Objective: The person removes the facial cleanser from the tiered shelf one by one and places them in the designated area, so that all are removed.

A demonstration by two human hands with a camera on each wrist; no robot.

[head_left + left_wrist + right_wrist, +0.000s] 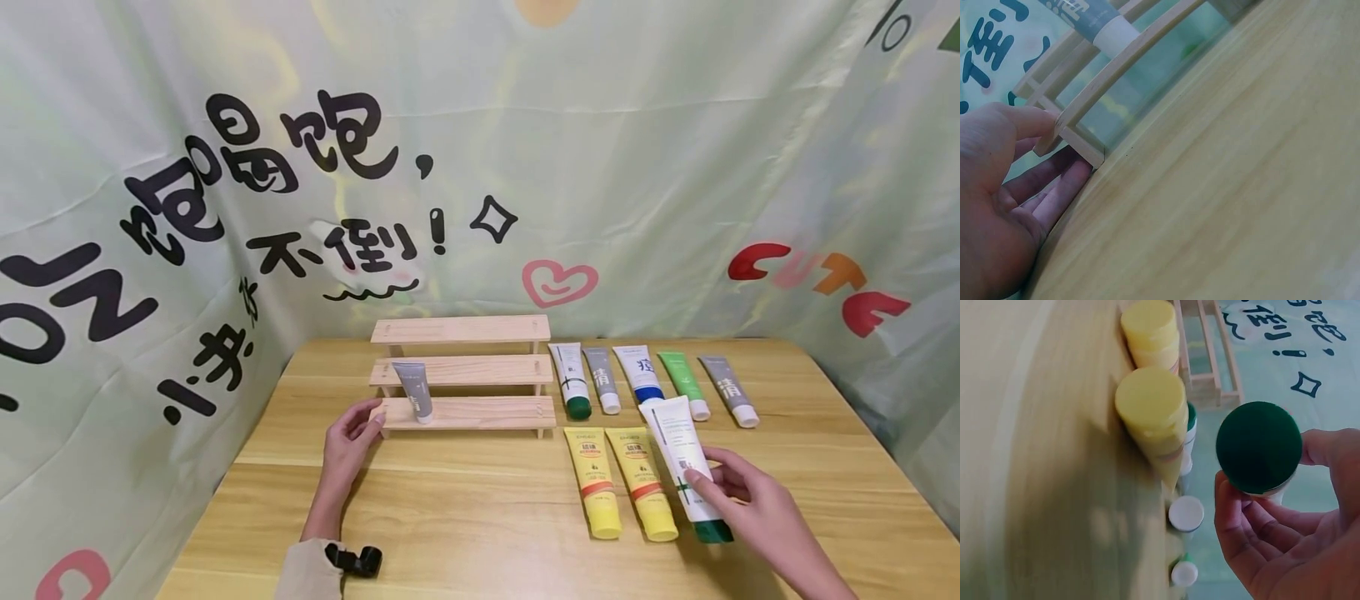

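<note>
My right hand (757, 500) grips a white squeeze tube (681, 446) with a dark green cap, thumb on its front. In the right wrist view the green cap (1259, 448) faces the camera. At the left end of the three-tier wooden display rack (465, 412), my left hand (348, 442) pinches the lowest shelf. The left wrist view has its thumb (1032, 122) on the shelf end and other fingers by the leg. A small grey tube (415, 392) with a white cap stands on that lowest shelf.
Two yellow tubes (592, 483) lie side by side, left of the held tube. Behind them is a row of tubes: white with green cap (570, 375), grey (602, 379), white with blue cap (637, 371), green (682, 383) and grey (727, 390). A printed cloth (660, 167) hangs behind the table.
</note>
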